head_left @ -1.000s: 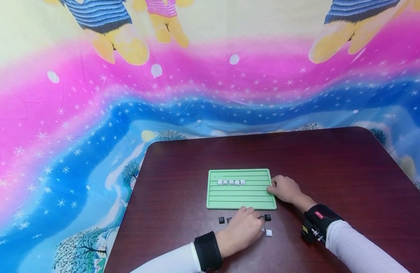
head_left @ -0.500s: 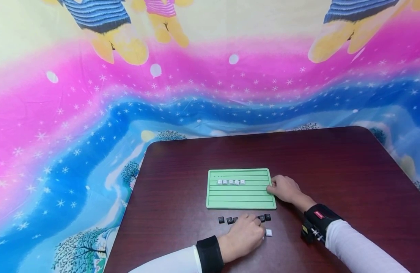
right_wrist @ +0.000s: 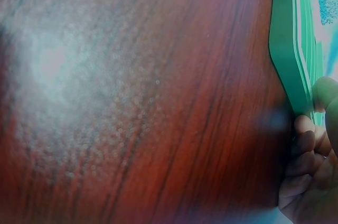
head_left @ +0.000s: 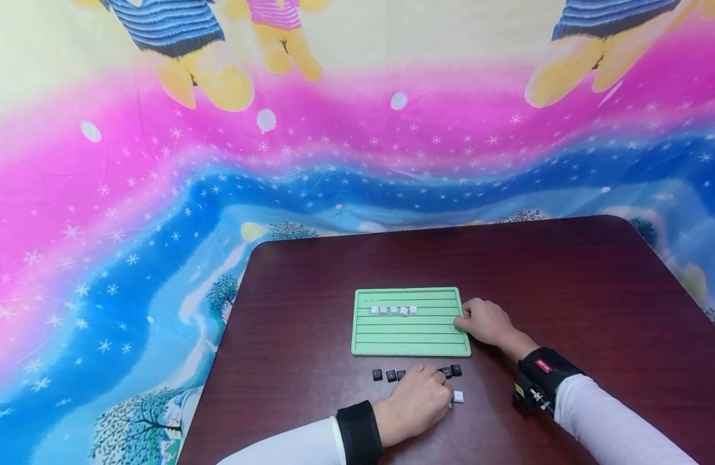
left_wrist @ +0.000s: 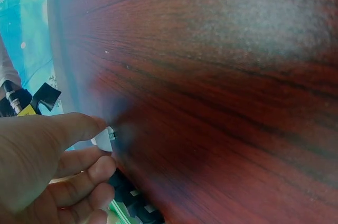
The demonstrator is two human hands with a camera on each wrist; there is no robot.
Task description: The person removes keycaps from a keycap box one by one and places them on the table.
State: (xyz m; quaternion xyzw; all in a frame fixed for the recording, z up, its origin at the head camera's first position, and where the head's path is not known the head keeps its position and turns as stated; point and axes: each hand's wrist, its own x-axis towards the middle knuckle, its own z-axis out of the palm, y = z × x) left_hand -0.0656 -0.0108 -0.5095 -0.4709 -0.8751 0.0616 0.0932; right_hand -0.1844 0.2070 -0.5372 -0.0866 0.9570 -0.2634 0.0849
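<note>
Close over the table, my left hand (head_left: 416,402) pinches a small white keycap (left_wrist: 103,140) between thumb and index finger, as the left wrist view shows. A row of black keycaps (head_left: 391,375) lies just beyond that hand, its middle hidden by the fingers. Another white keycap (head_left: 458,397) sits to the right of the fingertips. My right hand (head_left: 486,321) grips the right edge of a green grooved board (head_left: 412,337), thumb on top and fingers curled at the side. Several white keycaps (head_left: 394,310) stand in a line along an upper groove of the board.
The dark red-brown wooden table (head_left: 299,310) carries everything. Behind it hangs a colourful printed cloth (head_left: 334,142). A black strap with a small device (head_left: 531,387) is worn on the right wrist, and a black band (head_left: 359,431) wraps the left one.
My left hand has drawn back slightly toward the near edge, uncovering more of the black keycaps. The right hand and the board have stayed in place.
</note>
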